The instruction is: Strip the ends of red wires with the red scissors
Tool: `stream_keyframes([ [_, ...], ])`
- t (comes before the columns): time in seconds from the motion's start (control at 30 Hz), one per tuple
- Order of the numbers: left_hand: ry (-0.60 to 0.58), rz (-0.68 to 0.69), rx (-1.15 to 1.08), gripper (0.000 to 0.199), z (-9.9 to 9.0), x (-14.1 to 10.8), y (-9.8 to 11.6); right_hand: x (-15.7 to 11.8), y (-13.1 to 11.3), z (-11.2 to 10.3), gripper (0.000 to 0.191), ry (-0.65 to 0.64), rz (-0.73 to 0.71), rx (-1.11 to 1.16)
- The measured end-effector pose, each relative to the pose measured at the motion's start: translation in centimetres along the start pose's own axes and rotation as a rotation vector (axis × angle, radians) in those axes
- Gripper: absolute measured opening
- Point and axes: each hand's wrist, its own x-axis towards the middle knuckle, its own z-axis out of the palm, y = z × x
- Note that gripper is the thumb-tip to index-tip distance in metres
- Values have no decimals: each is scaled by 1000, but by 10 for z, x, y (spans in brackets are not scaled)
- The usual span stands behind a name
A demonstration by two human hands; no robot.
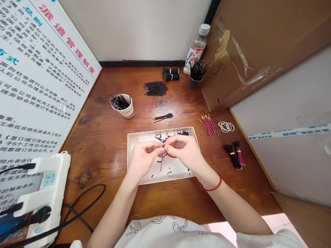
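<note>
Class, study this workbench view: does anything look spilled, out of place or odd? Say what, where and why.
Loose black wire bits lie scattered across the white tray, beneath the left hand and right hand. They look spilled because the bundled black wires farther up the wooden bench sit in tidy, aligned groups.

Small wire-assembly workshop booth, factory-type: wooden counter (103,144) carrying loose wire bundles (155,88), a paper cup of wires (120,103) and a shallow tray (128,148), with a cardboard box (245,51) alongside and a printed labour-dispatch rules poster (38,69) beside it.
</note>
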Motion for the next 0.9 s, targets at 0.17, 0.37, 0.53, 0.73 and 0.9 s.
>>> stream_keyframes([
  [0.17, -179, -6, -81, 10, -7, 2, -2, -2, -4, -2, 8, -95, 66, 56],
  [0.37, -78, 12, -16, 11, -7, 1, 2, 1, -2, -5, 5, -74, -89, -104],
  [0.53, -10, 34, 88, 8, -5, -1, 5, 3, -7, -8, 7, -65, -154, -250],
  [0.73, -20, 54, 142, 11, -5, -1, 3, 2, -8, -5, 6, -50, -142, -249],
  [0.9, -101, 3, 13, 12, -7, -1, 3, 1, -6, 1, 4, -81, 13, 11],
])
